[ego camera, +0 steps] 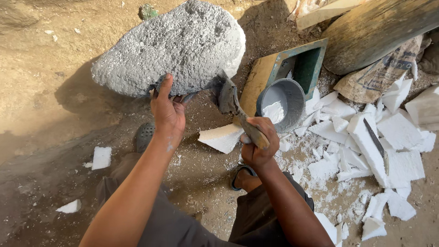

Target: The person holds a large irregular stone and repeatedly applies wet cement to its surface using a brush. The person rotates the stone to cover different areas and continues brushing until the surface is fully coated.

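Observation:
A big rounded foam block [178, 43] coated in rough grey paint is propped off the sandy ground. My left hand [168, 112] grips its lower edge, thumb pressed on the grey face. My right hand [259, 144] is closed around the wooden handle of a wide paintbrush [228, 98], whose grey-laden bristles touch the block's lower right edge. A grey bowl [281, 103] with pale paint inside stands just right of the brush.
Broken white foam pieces [366, 137] and crumbs litter the ground at right, one with a knife [377, 146] on it. A green-lined box [297, 64], a sack [379, 75] and a wooden plank [375, 27] lie behind. My sandalled feet [242, 176] are below.

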